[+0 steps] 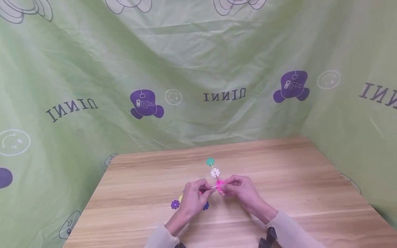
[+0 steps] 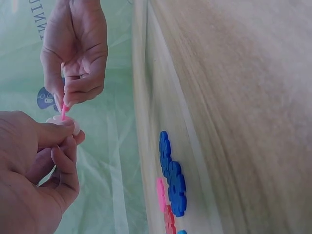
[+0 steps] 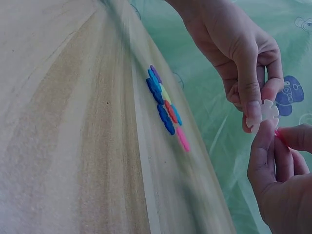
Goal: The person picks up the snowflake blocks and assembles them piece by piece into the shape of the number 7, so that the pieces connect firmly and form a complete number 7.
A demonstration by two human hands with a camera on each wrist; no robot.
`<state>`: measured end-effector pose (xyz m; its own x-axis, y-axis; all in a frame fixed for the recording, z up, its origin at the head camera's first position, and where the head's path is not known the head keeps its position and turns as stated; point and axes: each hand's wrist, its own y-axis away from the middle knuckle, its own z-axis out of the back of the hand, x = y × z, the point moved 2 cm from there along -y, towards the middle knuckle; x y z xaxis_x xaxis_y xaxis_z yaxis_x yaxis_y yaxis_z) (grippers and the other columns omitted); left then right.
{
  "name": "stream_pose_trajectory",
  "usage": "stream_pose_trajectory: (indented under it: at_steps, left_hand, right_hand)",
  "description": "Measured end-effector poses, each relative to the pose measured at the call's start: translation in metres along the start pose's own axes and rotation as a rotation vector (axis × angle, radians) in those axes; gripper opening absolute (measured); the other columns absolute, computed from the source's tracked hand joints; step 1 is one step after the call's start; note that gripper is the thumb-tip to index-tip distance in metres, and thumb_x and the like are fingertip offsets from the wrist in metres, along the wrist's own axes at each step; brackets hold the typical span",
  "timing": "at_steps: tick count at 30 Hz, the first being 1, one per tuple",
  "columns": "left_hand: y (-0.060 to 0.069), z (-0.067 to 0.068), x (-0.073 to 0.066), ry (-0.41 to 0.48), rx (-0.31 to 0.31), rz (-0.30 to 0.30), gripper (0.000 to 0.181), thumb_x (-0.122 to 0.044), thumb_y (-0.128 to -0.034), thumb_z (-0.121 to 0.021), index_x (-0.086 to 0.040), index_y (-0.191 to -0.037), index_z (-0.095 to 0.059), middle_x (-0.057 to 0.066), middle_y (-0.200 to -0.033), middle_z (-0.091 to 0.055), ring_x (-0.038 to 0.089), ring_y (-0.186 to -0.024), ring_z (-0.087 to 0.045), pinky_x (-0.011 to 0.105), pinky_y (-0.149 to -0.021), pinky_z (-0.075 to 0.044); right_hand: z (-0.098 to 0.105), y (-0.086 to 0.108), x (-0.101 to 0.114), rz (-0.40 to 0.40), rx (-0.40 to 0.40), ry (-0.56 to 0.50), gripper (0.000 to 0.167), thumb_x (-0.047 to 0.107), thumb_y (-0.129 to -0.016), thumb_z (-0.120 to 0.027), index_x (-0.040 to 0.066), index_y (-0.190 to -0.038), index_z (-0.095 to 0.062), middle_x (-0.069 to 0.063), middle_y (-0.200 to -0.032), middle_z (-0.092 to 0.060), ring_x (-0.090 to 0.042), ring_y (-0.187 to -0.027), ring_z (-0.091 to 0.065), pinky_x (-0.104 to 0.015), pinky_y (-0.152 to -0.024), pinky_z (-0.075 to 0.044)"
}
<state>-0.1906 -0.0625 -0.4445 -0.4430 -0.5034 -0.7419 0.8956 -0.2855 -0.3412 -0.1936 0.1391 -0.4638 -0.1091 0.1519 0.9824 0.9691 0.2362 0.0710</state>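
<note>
My left hand [image 1: 193, 198] pinches a white notched plastic disc [image 3: 269, 113] between thumb and fingertips. My right hand [image 1: 243, 191] pinches a bright pink notched disc [image 1: 219, 186], and the two discs meet edge to edge at an angle. From the pink disc a chain runs away over the table: a thin dark piece seen edge-on, another white disc [image 1: 215, 172], a yellow piece seen edge-on and a green disc [image 1: 210, 161]. Fingers hide much of both held discs, so how deep their slots engage I cannot tell.
Loose notched discs lie on the wooden table [image 1: 139, 182] beside and partly behind the left hand, among them a purple one [image 1: 175, 204], dark blue ones [image 2: 176, 189], a red one [image 2: 169, 219] and a pink one [image 3: 183, 139]. Green printed cloth [image 1: 192, 62] hangs around the table.
</note>
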Motion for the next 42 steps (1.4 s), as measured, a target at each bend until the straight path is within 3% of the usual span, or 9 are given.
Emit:
stream_pose_trajectory:
  at_steps: [11, 17, 21, 24, 27, 31, 34, 38, 42]
  left_hand:
    - [0.001, -0.001, 0.002, 0.008, 0.054, 0.033, 0.007, -0.008, -0.0902, -0.08, -0.012, -0.087, -0.076, 0.005, -0.083, -0.081, 0.0, -0.066, -0.064, 0.017, -0.061, -0.054]
    - [-0.004, -0.004, 0.006, 0.092, 0.035, 0.091, 0.005, -0.011, -0.0899, -0.081, -0.012, -0.087, -0.077, 0.006, -0.086, -0.082, 0.016, -0.073, -0.076, 0.018, -0.064, -0.057]
    - [-0.009, 0.002, 0.01, 0.121, 0.069, 0.119, 0.006, -0.018, -0.089, -0.084, -0.016, -0.089, -0.078, 0.002, -0.089, -0.082, 0.013, -0.075, -0.073, 0.02, -0.069, -0.059]
    - [-0.011, 0.012, 0.015, 0.075, 0.129, 0.131, 0.014, -0.024, -0.0875, -0.086, -0.017, -0.098, -0.079, 0.001, -0.096, -0.082, 0.011, -0.083, -0.07, 0.02, -0.073, -0.059]
    - [-0.013, 0.022, 0.022, 0.022, 0.192, 0.143, 0.025, -0.024, -0.0878, -0.086, -0.011, -0.108, -0.077, 0.009, -0.106, -0.08, 0.016, -0.091, -0.07, 0.02, -0.075, -0.059]
    - [-0.014, 0.03, 0.033, -0.021, 0.261, 0.206, 0.034, -0.022, -0.0885, -0.086, -0.003, -0.114, -0.075, 0.017, -0.112, -0.077, 0.02, -0.085, -0.073, 0.025, -0.069, -0.062]
    - [-0.016, 0.032, 0.041, -0.059, 0.297, 0.247, 0.036, -0.024, -0.0872, -0.087, -0.005, -0.115, -0.076, 0.013, -0.11, -0.077, 0.016, -0.083, -0.073, 0.029, -0.073, -0.064]
    - [-0.021, 0.031, 0.051, -0.107, 0.327, 0.236, 0.036, -0.027, -0.0857, -0.088, -0.007, -0.114, -0.077, 0.007, -0.105, -0.08, 0.013, -0.089, -0.073, 0.035, -0.084, -0.064]
    - [-0.024, 0.031, 0.061, -0.135, 0.343, 0.226, 0.036, -0.029, -0.0838, -0.089, -0.009, -0.111, -0.077, 0.003, -0.1, -0.08, 0.011, -0.087, -0.072, 0.034, -0.084, -0.063]
  right_hand:
    - [0.0, 0.003, -0.003, -0.031, 0.007, -0.026, 0.015, -0.001, -0.092, -0.071, -0.005, -0.106, -0.067, -0.01, -0.097, -0.08, -0.015, -0.085, -0.077, -0.033, -0.088, -0.065]
    - [0.001, 0.002, 0.0, -0.03, -0.039, -0.023, 0.017, -0.003, -0.092, -0.07, -0.008, -0.108, -0.067, -0.009, -0.097, -0.08, -0.016, -0.086, -0.078, -0.032, -0.087, -0.066]
    - [0.001, 0.001, 0.006, -0.013, -0.054, -0.006, 0.026, -0.003, -0.092, -0.071, -0.013, -0.114, -0.065, -0.01, -0.098, -0.079, -0.017, -0.088, -0.078, -0.033, -0.087, -0.066]
    - [0.002, 0.002, 0.008, -0.005, -0.058, 0.004, 0.029, -0.002, -0.092, -0.072, -0.015, -0.116, -0.064, -0.009, -0.099, -0.079, -0.017, -0.089, -0.078, -0.034, -0.087, -0.066]
    - [0.007, 0.004, 0.009, -0.008, -0.07, -0.001, 0.028, -0.003, -0.093, -0.071, -0.015, -0.117, -0.063, -0.009, -0.1, -0.08, -0.016, -0.089, -0.078, -0.035, -0.088, -0.066]
    - [0.013, 0.007, 0.009, -0.008, -0.079, 0.003, 0.028, -0.003, -0.093, -0.07, -0.015, -0.118, -0.063, -0.01, -0.101, -0.08, -0.016, -0.09, -0.078, -0.034, -0.088, -0.066]
    - [0.014, 0.009, 0.009, -0.017, -0.075, 0.018, 0.029, -0.001, -0.094, -0.07, -0.014, -0.119, -0.063, -0.01, -0.102, -0.079, -0.016, -0.091, -0.077, -0.032, -0.088, -0.065]
    - [0.012, 0.01, 0.009, -0.029, -0.07, 0.017, 0.03, -0.001, -0.095, -0.069, -0.014, -0.12, -0.062, -0.011, -0.103, -0.079, -0.016, -0.092, -0.077, -0.031, -0.088, -0.065]
    - [0.008, 0.01, 0.009, -0.03, -0.062, 0.002, 0.031, 0.0, -0.094, -0.07, -0.014, -0.121, -0.062, -0.011, -0.104, -0.079, -0.016, -0.092, -0.077, -0.03, -0.088, -0.065]
